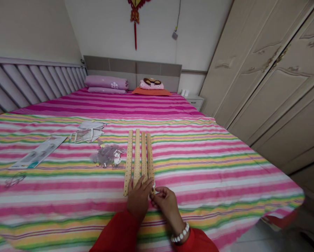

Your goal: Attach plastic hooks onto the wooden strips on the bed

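Note:
Several long wooden strips with rows of holes lie side by side on the striped bedspread. My left hand rests flat on their near ends, fingers stretched out. My right hand pinches something small and pale at the near end of the rightmost strip; I cannot make out what it is. A white bead bracelet is on my right wrist.
A clear bag of small metal parts lies left of the strips. Further left are folded plastic packets and a printed sheet. Pillows sit at the headboard; a wardrobe stands on the right.

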Tool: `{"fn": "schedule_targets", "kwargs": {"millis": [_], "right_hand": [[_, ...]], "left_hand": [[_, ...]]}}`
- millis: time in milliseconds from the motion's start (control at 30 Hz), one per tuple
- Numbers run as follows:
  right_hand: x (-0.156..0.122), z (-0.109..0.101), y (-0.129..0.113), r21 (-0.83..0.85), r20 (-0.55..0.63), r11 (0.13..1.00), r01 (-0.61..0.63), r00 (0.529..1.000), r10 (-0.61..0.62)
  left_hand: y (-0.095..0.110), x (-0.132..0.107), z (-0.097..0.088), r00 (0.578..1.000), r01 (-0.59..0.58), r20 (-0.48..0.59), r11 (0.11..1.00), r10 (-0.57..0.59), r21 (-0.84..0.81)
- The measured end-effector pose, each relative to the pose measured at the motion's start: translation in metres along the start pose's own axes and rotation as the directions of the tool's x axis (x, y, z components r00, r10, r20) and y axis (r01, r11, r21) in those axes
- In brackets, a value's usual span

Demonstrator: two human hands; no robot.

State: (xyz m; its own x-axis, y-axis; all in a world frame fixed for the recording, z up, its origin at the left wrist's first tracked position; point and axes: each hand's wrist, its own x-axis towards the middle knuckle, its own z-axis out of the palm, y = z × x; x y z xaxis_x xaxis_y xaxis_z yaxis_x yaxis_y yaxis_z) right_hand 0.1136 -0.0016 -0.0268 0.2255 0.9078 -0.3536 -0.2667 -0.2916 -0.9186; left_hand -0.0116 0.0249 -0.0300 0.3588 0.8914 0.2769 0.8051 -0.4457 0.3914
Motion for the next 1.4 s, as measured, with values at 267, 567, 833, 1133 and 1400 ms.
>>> {"fn": "schedule_targets", "kwargs": {"millis": [267,567,833,1133,1400], "right_hand": [[-0.001,0.007,0.002,-0.200,-0.109,0.958,0.208,0.967,-0.232],[-0.007,-0.001,-0.008,-0.053,0.003,0.994,0.096,0.995,-0.096],[-0.015,-0.009,0.000,-0.232,-0.028,0.952,0.202,0.976,-0.214],[-0.009,-0.021,0.009,-0.179,0.022,0.958,0.222,0.975,-0.222],[-0.020,-0.034,-0.015,-0.180,0.065,0.936,0.302,0.953,-0.295]], "left_hand": [[0.003,0.004,-0.014,0.998,0.030,0.050,0.997,-0.026,-0.075],[0.015,0.022,-0.022,0.993,0.107,0.049,0.994,-0.105,-0.029],[0.021,0.025,-0.022,0.984,0.081,0.164,0.994,-0.068,-0.074],[-0.022,0.035,-0.047,0.979,0.178,-0.076,0.978,-0.187,-0.106],[-0.099,0.093,-0.107,0.919,0.320,-0.296,0.931,-0.260,0.176]]}}
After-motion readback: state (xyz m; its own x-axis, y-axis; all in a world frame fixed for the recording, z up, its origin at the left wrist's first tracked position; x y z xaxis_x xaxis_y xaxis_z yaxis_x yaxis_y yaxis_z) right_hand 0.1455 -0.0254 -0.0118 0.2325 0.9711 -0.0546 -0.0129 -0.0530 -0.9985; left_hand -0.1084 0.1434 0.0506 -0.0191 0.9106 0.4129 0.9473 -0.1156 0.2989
